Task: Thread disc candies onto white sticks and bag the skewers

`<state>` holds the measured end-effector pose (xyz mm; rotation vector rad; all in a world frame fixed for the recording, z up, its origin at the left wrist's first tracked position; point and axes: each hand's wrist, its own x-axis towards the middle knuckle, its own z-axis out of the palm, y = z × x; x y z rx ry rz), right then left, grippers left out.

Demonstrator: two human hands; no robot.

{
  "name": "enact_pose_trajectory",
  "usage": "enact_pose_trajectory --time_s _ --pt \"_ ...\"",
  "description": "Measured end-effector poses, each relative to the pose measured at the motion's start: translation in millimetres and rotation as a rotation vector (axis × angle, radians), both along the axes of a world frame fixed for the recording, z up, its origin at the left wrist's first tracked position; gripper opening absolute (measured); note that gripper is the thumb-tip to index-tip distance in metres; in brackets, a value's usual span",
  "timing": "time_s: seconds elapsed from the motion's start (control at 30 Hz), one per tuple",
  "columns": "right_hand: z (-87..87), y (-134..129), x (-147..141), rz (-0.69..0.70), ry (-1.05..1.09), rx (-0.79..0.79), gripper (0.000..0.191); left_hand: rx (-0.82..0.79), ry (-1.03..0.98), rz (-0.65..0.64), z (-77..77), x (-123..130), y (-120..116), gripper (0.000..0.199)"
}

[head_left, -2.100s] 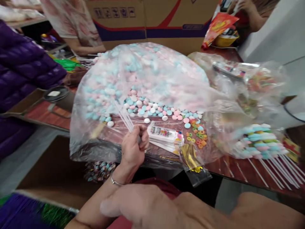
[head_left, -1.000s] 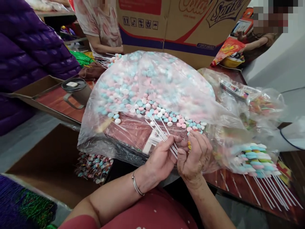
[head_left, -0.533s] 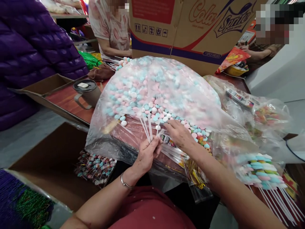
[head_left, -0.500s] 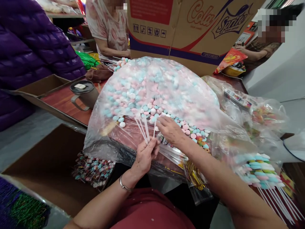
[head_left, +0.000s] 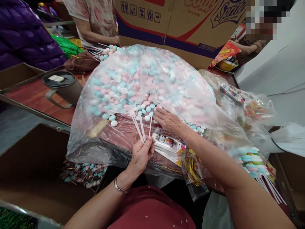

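Note:
My left hand [head_left: 141, 155] is closed around several thin white lollipop sticks [head_left: 142, 128], which fan upward from its fingers. Pink, blue and white candies [head_left: 145, 107] spill from the mouth of a big clear plastic bag [head_left: 181, 76] heaped with more of them. Over these loose candies lies my right hand [head_left: 170, 121], palm down with fingers stretched forward; its fingertips touch the pile, and what is under them is hidden. A printed packet [head_left: 166, 140] and a small bag of gold twist ties [head_left: 192, 170] sit below my right forearm.
A large cardboard box [head_left: 154, 38] stands behind the bag, with a person on each side. A lidded mug [head_left: 65, 90] is at the left. Finished candy sticks [head_left: 254, 162] lie at the right. An open carton [head_left: 28, 159] holds more candy sticks at lower left.
The view has shifted, so the table appears further left and higher. My right hand has moved away from the stick tips and now rests on the candies. My left hand keeps the sticks.

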<state>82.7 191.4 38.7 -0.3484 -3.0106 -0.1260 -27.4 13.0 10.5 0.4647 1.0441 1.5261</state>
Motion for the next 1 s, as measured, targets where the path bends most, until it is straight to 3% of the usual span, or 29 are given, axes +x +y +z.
enact_pose_trajectory --time_s 0.23,0.47,0.63,0.83,1.0 --pt "0.1 4.1 57.7 -0.075 0.030 0.004 0.033 0.014 0.042 0.003 -4.2 0.3 -1.5 0.037" --pt "2.5 -10.9 71.5 -0.162 0.152 -0.091 0.046 0.004 0.101 -0.077 -2.8 -2.0 -0.5 0.038" --pt "13.8 -17.4 77.9 -0.349 0.228 -0.162 0.042 0.008 0.131 -0.160 1.8 -3.1 1.3 0.043" --pt "29.9 -27.3 100.2 -0.601 0.463 -0.212 0.034 0.014 0.127 -0.135 4.6 -1.1 -0.2 0.038" --pt "28.7 -42.4 121.0 -0.761 0.490 -0.212 0.027 0.001 0.157 -0.154 0.5 -1.2 -1.8 0.038"
